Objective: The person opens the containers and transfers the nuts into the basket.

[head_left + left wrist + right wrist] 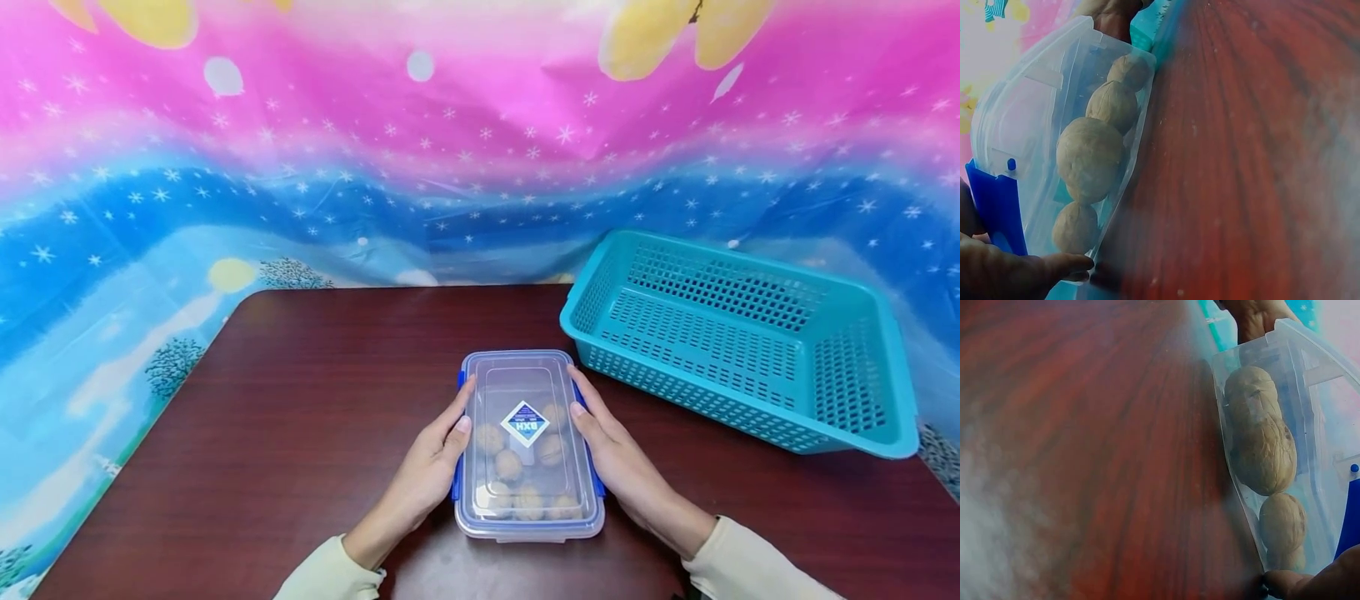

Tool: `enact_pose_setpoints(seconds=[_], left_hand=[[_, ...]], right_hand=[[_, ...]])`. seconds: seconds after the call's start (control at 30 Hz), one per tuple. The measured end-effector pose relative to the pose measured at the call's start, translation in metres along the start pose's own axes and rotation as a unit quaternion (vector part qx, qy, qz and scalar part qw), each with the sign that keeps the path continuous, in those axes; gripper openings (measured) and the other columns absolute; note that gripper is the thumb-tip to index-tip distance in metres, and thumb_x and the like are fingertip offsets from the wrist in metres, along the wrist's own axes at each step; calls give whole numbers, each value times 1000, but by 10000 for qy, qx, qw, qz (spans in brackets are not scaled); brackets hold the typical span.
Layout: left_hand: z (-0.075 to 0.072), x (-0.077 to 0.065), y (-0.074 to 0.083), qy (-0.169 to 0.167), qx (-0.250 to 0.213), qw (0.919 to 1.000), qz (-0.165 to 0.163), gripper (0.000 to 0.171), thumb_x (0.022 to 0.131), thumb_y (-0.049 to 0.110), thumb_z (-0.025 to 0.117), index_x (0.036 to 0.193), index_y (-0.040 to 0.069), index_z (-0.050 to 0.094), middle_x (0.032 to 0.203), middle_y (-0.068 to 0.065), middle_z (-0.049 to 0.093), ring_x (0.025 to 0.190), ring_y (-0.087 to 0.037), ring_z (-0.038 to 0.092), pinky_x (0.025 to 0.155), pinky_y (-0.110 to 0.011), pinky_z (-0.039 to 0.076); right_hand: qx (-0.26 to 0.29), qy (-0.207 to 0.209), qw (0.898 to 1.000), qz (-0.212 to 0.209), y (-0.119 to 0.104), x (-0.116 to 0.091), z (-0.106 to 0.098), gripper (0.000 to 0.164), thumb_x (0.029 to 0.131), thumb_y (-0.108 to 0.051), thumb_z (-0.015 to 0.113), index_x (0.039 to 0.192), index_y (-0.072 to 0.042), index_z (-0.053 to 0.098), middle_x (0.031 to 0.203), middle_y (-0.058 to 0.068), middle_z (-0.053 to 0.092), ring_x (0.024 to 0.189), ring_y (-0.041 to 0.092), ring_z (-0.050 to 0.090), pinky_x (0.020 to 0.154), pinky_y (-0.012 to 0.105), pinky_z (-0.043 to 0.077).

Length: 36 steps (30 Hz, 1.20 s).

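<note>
A clear plastic food container (pixel 517 375) with a translucent lid, blue side latches and a diamond-shaped label lies flat on the table, long side pointing away from me. Several walnuts (pixel 508 465) show through the lid; from the side, the left wrist view shows walnuts (pixel 1088 153) in a row behind the clear wall. My left hand (pixel 423 475) holds the container's left side, thumb near the lid's edge. On the opposite side my right hand (pixel 626 462) grips it, thumb along the upper edge. Parts of the fingers are hidden beside the container.
A teal perforated plastic basket (pixel 697 342) stands at the back right of the dark reddish wooden table (pixel 300 400), with its near side close to my right hand. Behind the table hangs a pink and blue patterned cloth (pixel 487 142).
</note>
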State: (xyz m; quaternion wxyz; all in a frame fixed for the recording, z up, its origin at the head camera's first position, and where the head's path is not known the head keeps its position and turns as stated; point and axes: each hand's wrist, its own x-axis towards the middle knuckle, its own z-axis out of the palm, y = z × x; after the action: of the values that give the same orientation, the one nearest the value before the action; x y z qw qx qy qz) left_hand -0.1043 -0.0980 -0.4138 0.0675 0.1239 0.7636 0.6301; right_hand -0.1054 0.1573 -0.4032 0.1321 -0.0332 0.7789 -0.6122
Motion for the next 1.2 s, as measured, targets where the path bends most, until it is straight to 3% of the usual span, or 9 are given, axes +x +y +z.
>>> enact_pose_setpoints(seconds=[0.27,0.5,0.83,1.2], left_hand=[[-4,0,-2,47,46,10000,17,52,114,16,39,165,25,36,171,-3,31,158,-28,28,128,-51,18],[-3,-4,-11,176,-13,9992,-349,63,111,3,36,164,37,33,172,1,27,159,-25,23,129,-52,16],[-1,2,-10,181,-55,9990,-395,61,111,4,35,163,37,35,172,4,27,160,-24,22,130,-52,16],[-5,4,-7,465,141,9975,-518,60,110,5,39,159,40,43,169,3,35,159,-27,27,129,-56,19]], right_hand=[[2,-34,10000,28,-1,2,0,57,115,-42,32,167,-44,9,177,-9,4,165,28,2,129,63,4],[8,13,9999,100,0,-1,1,57,115,-42,31,167,-45,10,177,-9,6,165,28,2,129,63,3],[-53,149,9999,27,-1,-1,0,57,115,-41,31,168,-42,10,178,-8,6,165,28,3,130,62,4],[32,103,9999,12,1,3,1,57,115,-41,31,168,-41,10,177,-10,7,165,26,2,130,62,3]])
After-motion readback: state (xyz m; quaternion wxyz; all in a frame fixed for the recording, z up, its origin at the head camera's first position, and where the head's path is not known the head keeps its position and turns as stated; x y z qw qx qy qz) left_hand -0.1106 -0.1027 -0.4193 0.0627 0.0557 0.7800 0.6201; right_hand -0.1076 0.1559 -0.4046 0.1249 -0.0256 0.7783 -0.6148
